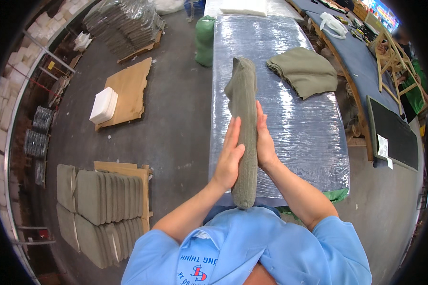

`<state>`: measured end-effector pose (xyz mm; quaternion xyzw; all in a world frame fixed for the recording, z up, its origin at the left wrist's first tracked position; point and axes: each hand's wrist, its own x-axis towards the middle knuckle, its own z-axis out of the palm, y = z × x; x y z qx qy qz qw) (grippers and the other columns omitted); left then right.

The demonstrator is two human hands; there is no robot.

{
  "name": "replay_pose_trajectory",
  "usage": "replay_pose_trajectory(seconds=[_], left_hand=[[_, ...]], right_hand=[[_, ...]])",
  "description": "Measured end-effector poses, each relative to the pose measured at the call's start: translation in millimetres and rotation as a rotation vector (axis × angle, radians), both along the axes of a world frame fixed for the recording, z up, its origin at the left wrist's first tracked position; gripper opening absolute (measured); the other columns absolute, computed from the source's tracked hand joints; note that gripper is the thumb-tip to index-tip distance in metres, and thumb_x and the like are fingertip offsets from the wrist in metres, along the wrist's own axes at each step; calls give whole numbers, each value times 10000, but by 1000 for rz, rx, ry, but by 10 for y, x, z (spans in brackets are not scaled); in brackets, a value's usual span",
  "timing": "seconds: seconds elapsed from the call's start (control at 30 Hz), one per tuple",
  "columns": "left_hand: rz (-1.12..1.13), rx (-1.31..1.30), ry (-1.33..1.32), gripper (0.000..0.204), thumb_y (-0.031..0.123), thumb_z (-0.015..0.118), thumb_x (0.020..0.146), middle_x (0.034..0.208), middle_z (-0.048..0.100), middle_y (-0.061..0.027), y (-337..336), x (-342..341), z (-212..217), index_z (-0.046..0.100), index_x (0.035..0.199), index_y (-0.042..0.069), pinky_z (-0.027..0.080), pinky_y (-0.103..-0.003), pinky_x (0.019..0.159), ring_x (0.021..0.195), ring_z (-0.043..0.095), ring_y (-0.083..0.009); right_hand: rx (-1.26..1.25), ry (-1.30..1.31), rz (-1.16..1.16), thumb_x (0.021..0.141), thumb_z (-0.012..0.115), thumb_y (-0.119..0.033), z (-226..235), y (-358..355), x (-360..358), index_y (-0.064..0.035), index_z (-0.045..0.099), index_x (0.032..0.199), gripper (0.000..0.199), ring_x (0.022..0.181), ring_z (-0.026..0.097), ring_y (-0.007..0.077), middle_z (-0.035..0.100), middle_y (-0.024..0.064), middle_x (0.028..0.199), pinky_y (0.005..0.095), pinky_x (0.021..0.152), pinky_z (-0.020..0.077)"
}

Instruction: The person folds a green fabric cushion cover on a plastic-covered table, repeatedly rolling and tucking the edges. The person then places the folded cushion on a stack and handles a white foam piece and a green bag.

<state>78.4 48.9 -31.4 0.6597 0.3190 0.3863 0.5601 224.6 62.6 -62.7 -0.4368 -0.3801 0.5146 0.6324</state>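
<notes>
A grey-green seat cushion (246,142) stands on edge in front of me, its narrow side facing up and its near end close to my shirt. My left hand (229,156) presses flat on its left face, fingers straight and pointing away. Against the right face lies my right hand (265,142), also with straight fingers. The cushion is clamped between the two palms. At its far end the cover hangs loose on the left. A stack of folded grey-green covers (303,71) lies beyond my right hand on the film-wrapped table (290,128).
On the floor at left, rows of similar cushions (100,199) stand beside cardboard. White foam pads (103,105) rest on a cardboard sheet (128,90). A green sack (205,40) stands by the table. At right are a blue-topped bench (352,57), a wooden frame (390,61) and another person.
</notes>
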Motion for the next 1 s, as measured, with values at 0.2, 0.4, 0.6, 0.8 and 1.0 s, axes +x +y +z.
replay_pose_trajectory(seconds=[0.2,0.4,0.6,0.8,1.0], left_hand=[[-38,16,24,821,164,487,967,1749,8,-230,8,0,-4,105,1684,47,52,-442,1300,1630,-34,-338],[-60,34,0,912,150,505,906,1739,-24,-261,-59,-58,-57,37,1679,24,31,-476,1297,1624,-65,-371],[-75,58,38,958,135,531,881,1730,-47,-282,-256,-174,9,9,1673,9,26,-489,1295,1619,-78,-393],[-77,76,133,1016,244,556,883,1743,-69,-236,-653,-318,75,-40,1666,-7,32,-487,1299,1624,-75,-350],[-43,281,100,955,310,567,929,1726,-40,-285,-774,-310,-137,51,1673,5,88,-549,1279,1611,-23,-432]], right_hand=[[-2,6,5,1124,269,-568,-31,31,28,-107,118,1690,745,1616,97,288,119,153,1749,406,1301,128],[-18,-38,-14,1117,291,-580,-11,7,-11,-96,143,1687,763,1612,126,296,147,159,1744,398,1296,141],[0,-67,-23,1111,292,-593,-24,40,-29,-76,148,1683,785,1612,126,297,153,162,1743,399,1294,141],[-67,-66,-25,1110,292,-598,130,-24,-31,-60,141,1681,799,1611,130,287,149,159,1744,400,1295,137],[-125,18,12,1115,280,-583,136,-477,-125,-48,109,1680,797,1613,114,286,124,161,1746,402,1297,138]])
